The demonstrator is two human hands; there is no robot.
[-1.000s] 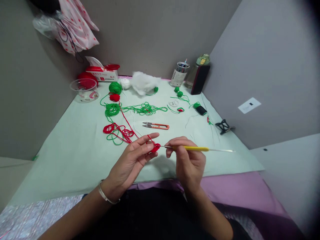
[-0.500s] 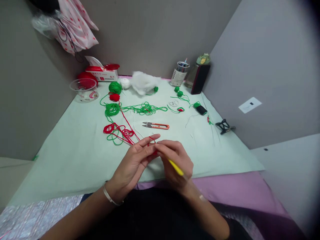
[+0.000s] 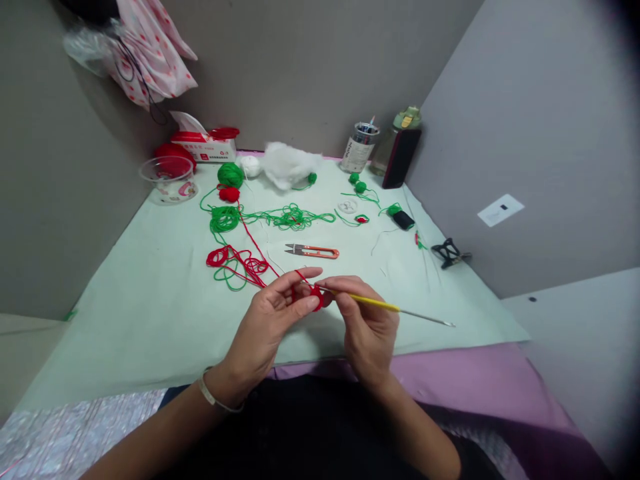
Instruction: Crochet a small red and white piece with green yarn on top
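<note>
My left hand (image 3: 273,313) pinches a small red crochet piece (image 3: 317,298) between thumb and fingers. Red yarn (image 3: 257,248) runs from the table up over its raised index finger. In my right hand (image 3: 367,320) is a yellow-handled crochet hook (image 3: 375,302), gripped like a pencil. Its left tip meets the red piece; the other metal end points right and slightly down. Beyond my hands, orange thread snips (image 3: 315,252) lie on the table. Loose red yarn loops (image 3: 219,259) and a green yarn tangle (image 3: 293,217) spread to the left and behind.
Along the back stand a clear plastic tub (image 3: 173,190), a tissue box (image 3: 207,148), white stuffing (image 3: 287,167), a pen tin (image 3: 360,148) and a bottle (image 3: 387,150) with a phone (image 3: 401,160) against it. A black clip-like stand (image 3: 449,253) is at the right edge.
The right hand moved in against the red piece with the hook tilted steeply, then drew back slightly right, the hook flatter again. The left hand turned a little, showing more of the piece.
</note>
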